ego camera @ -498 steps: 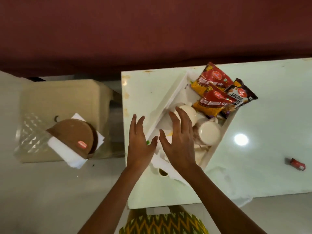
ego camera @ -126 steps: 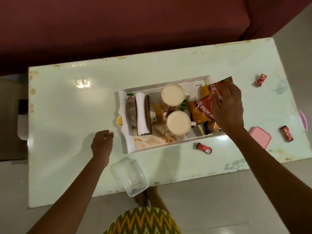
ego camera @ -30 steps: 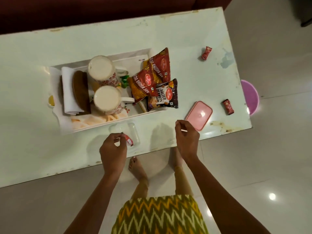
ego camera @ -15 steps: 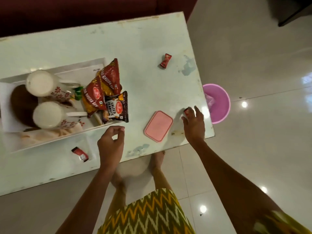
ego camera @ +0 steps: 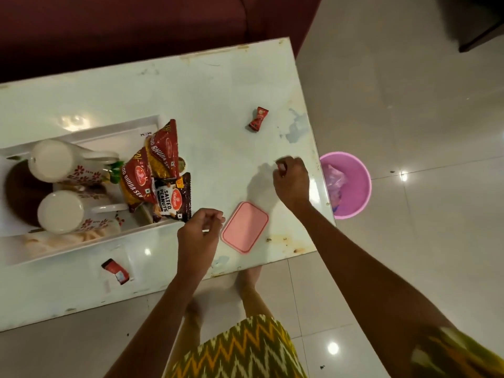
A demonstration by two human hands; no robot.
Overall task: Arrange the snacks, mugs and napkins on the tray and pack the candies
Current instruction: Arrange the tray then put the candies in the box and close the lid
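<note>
The white tray [ego camera: 81, 246] sits at the table's left and holds two floral mugs [ego camera: 58, 211], a brown napkin holder [ego camera: 16, 192] and the snack packets [ego camera: 161, 165]. In front of it a clear container [ego camera: 109, 286] has one red candy [ego camera: 116, 270] inside. Its pink lid [ego camera: 244, 231] lies by the front edge. Another red candy [ego camera: 258, 119] lies loose farther back. My right hand [ego camera: 291, 181] hovers near the table's right edge, fingers pinched on a red candy that barely shows. My left hand [ego camera: 200, 236] hangs between tray and lid, loosely curled and holding nothing.
A pink bucket [ego camera: 354, 186] stands on the floor just past the table's right edge. A maroon sofa [ego camera: 136, 28] runs along the far side. My bare feet [ego camera: 251, 285] are at the front edge of the pale table [ego camera: 218, 85].
My right hand has closed on the candy at the right edge and lifted it off the table. My left hand has drifted right, toward the pink lid.
</note>
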